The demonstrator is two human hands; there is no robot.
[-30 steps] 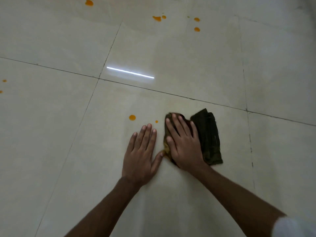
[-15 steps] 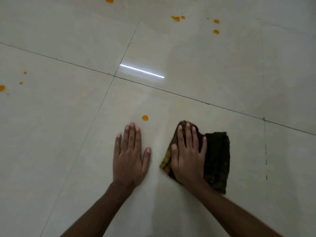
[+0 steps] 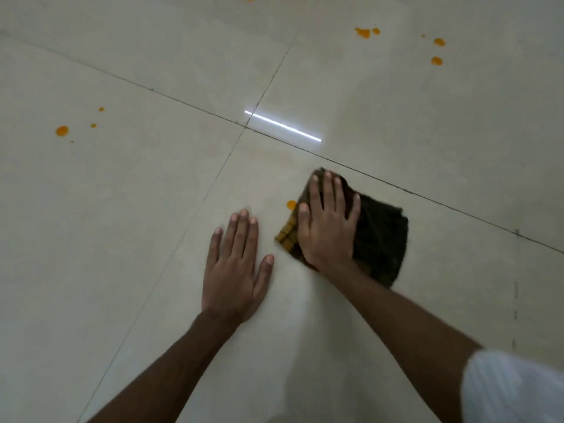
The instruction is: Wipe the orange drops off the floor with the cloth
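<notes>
- Right hand point(image 3: 328, 228) pressed flat, fingers spread, on a folded dark green checked cloth point(image 3: 381, 239).
- Left hand point(image 3: 236, 264) flat on the glossy cream tiled floor point(image 3: 122, 209).
- Round orange drop point(image 3: 291, 204) touching the cloth's left edge.

We see: cloth point(image 3: 381, 239) dark green, yellow-checked edge | drops point(image 3: 62, 130) orange | floor point(image 3: 122, 209) pale beige tiles | sleeve point(image 3: 512, 389) white

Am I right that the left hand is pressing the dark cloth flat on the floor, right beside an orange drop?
Not quite: the head view shows the right hand pressing the dark cloth flat on the floor, right beside an orange drop. The left hand rests bare on the tile.
</notes>
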